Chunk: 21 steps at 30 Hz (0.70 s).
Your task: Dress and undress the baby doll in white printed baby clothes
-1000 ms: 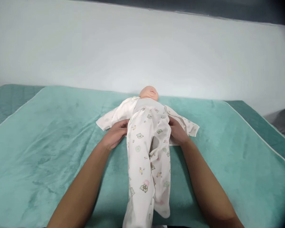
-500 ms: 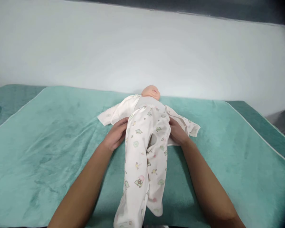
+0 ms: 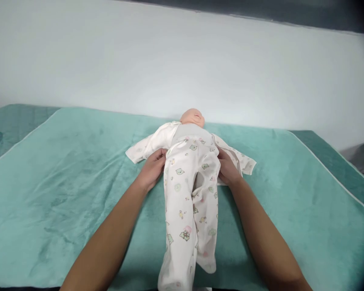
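Observation:
A baby doll lies on its back on a teal blanket, head toward the wall. It wears white printed footed trousers and an open white top spread to both sides. My left hand grips the left side of the trousers near the waist, fingers curled into the fabric. My right hand holds the right side at the same height, its fingers partly hidden under the cloth. The trouser legs trail toward me.
A white wall rises right behind the doll's head. A darker teal cover shows beyond the blanket's right edge and at the far left. The blanket stretches wide on both sides of the doll.
Both hands stay at the doll's hips. The trouser legs swung to the left half a second ago and now lie straighter again.

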Each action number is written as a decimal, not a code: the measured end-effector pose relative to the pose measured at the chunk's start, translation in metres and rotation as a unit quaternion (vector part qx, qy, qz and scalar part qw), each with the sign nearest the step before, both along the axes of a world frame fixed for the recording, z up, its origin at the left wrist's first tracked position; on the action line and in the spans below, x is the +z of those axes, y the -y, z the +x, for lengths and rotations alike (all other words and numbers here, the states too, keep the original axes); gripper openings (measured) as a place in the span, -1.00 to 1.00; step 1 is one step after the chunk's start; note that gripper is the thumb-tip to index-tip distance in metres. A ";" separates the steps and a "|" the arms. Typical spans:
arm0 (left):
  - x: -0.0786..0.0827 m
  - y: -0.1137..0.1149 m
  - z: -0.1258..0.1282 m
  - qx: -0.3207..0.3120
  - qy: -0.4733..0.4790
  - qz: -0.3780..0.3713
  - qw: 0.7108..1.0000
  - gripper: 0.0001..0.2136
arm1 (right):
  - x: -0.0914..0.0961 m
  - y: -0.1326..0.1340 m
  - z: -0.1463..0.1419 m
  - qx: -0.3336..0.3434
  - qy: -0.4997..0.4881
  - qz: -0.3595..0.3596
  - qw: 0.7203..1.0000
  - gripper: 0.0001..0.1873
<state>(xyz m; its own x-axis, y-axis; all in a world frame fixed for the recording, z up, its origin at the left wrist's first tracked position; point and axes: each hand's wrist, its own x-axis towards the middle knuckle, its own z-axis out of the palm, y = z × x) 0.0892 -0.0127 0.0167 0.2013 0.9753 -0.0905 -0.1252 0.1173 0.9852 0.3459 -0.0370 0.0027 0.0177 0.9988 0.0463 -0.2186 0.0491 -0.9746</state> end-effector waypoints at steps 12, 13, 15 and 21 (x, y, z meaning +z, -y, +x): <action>-0.003 0.001 0.009 0.051 -0.041 0.090 0.994 -0.78 | 0.000 -0.001 0.003 -0.024 0.046 0.014 0.999 -0.78; -0.003 0.002 0.009 0.067 -0.051 0.104 0.991 -0.78 | 0.000 -0.001 0.006 -0.022 0.054 0.012 0.998 -0.79; -0.002 0.003 0.009 0.092 -0.072 0.126 0.985 -0.81 | 0.001 0.000 0.012 -0.008 0.080 0.015 0.997 -0.80; 0.002 -0.003 0.002 0.109 -0.133 0.212 0.962 -0.83 | 0.006 0.002 0.015 -0.093 0.242 0.139 0.956 -0.93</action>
<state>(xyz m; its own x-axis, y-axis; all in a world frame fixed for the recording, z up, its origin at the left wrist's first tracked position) 0.0917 -0.0095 0.0189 0.0131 0.9522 0.3051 0.1619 -0.3031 0.9391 0.3604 -0.0391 0.0086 0.1025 0.9285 0.3569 0.2923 0.3148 -0.9030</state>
